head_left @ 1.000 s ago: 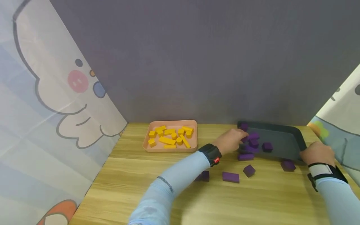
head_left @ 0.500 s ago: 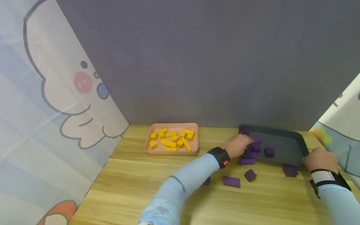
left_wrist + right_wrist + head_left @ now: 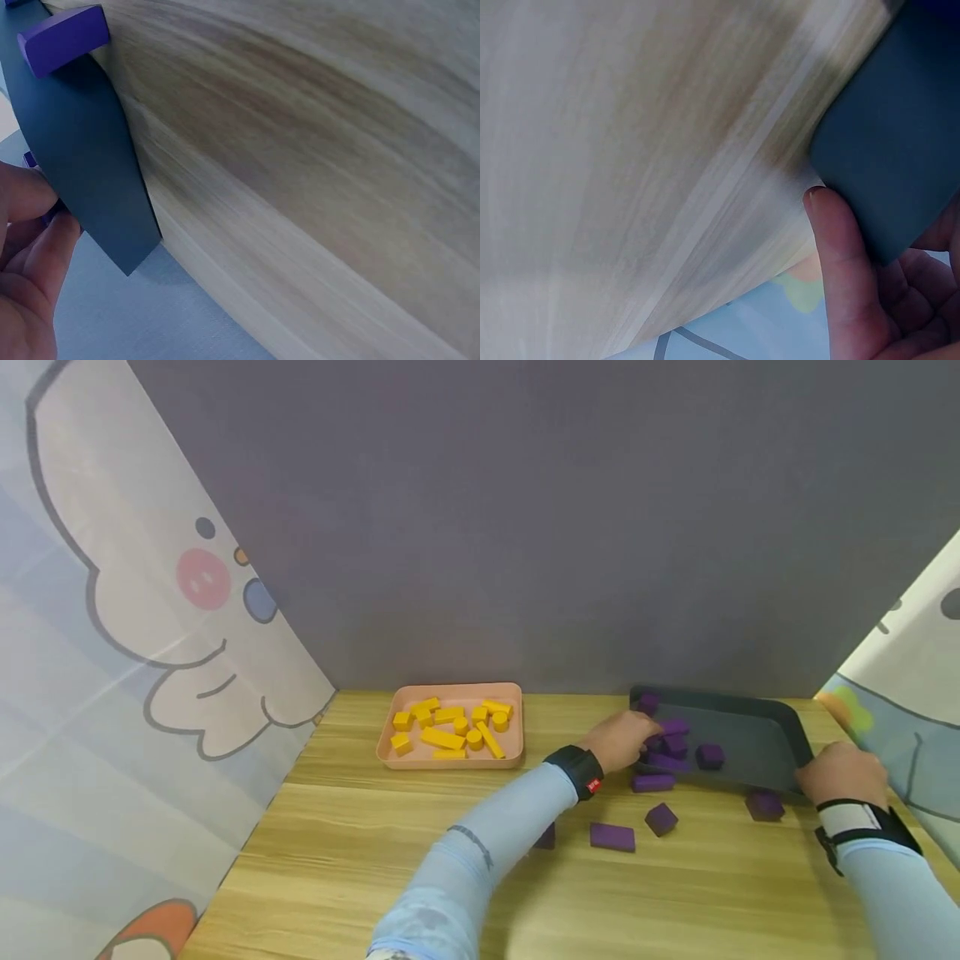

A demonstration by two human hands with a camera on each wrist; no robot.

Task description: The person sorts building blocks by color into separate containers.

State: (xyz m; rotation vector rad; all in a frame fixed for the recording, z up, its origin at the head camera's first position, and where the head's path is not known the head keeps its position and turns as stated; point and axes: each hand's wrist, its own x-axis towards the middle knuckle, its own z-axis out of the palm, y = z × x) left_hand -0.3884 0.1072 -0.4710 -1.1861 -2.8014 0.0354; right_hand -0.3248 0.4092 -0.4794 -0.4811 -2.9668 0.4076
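In the head view my left hand (image 3: pixel 619 740) reaches over the left end of a dark grey tray (image 3: pixel 757 739). Its thumb and fingers pinch a purple block (image 3: pixel 54 212), mostly hidden by the fingers in the left wrist view. Beside the fingertips, several purple blocks lie inside the tray, among them a cube (image 3: pixel 710 757). My right hand (image 3: pixel 843 774) grips the tray's right end near the front corner; the right wrist view shows a finger (image 3: pixel 844 255) along the outside of the wall. Another purple block (image 3: pixel 66 39) sits at the tray's rim.
A pink tray (image 3: pixel 386 747) of yellow blocks stands at the back left. On the wooden table (image 3: pixel 360 860), in front of the dark tray, lie a flat purple block (image 3: pixel 612 837), a purple cube (image 3: pixel 662 819) and a purple block (image 3: pixel 765 806). A grey panel (image 3: pixel 487 527) rises behind.
The head view has shifted slightly. My left hand has moved a little at the tray's left end, its fingertips staying by the purple blocks. My right hand keeps its grip on the tray.
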